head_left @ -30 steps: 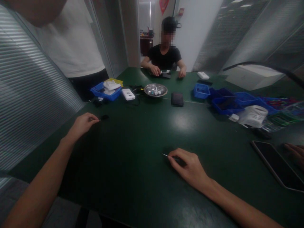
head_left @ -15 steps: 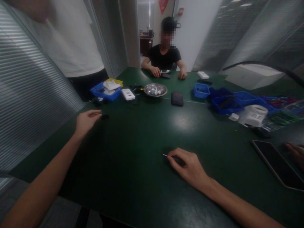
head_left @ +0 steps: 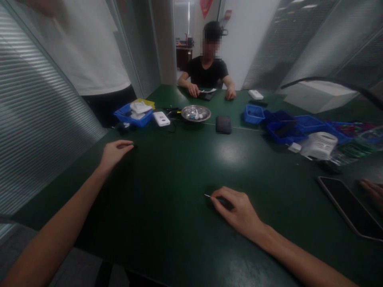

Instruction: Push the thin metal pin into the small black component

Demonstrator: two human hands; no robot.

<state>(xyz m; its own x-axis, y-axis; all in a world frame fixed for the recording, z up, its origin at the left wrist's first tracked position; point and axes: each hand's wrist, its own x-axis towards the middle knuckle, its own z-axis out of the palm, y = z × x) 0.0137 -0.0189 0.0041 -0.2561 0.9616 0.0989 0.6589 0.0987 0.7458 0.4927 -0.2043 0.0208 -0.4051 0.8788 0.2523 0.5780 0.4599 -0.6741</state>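
Note:
My left hand (head_left: 115, 153) is over the left part of the green table (head_left: 167, 171), thumb and fingers closed at a small black round piece (head_left: 135, 146). Most of that piece is hidden behind the fingertips; whether it is lifted I cannot tell. Nearer to me, my right hand (head_left: 237, 207) rests on the table, its fingers pinched around a thin tool with a slim metal tip (head_left: 207, 195) that points left. The palm hides the rest of the tool, so its kind does not show.
Beyond my hands are a metal bowl (head_left: 196, 114) with small parts, a white power bank (head_left: 161, 118), a blue basket (head_left: 134, 115) and a black square item (head_left: 223, 124). Blue trays (head_left: 284, 131) and a phone (head_left: 350, 205) lie right. One person sits opposite; another stands left.
My left hand has moved slightly right, and its fingertips now cover most of the black round piece. My right hand has stayed put. The person opposite has shifted a hand over a dark flat item.

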